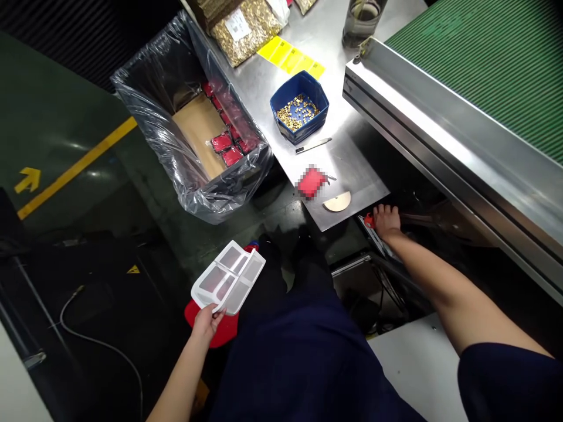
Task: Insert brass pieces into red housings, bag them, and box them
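White plastic divided frame (232, 272) in the left hand (207, 321), out past the left edge of the metal tabletop (360, 176) and not resting on it. Long axis on a slant: near end down at the fingers, far end pointing up and right toward that left edge. Left hand mostly closed, pinching just the near rim, with part of the thumb hard to make out. Something red (224, 334) under the frame, mostly covered, so can't say what.

Right hand (387, 221) just beyond the tabletop's right near corner, fingers curled by an orange-red bit (369, 220). Only a sliver showing, so can't tell whether actually gripping it or not. Pretty dark below there too.

Near the tabletop's closest corner, a pale half-disc (338, 202) beside a red packet (311, 183) blurred into blocks, lol. Glass jar (363, 23) cut off by the top of the view.
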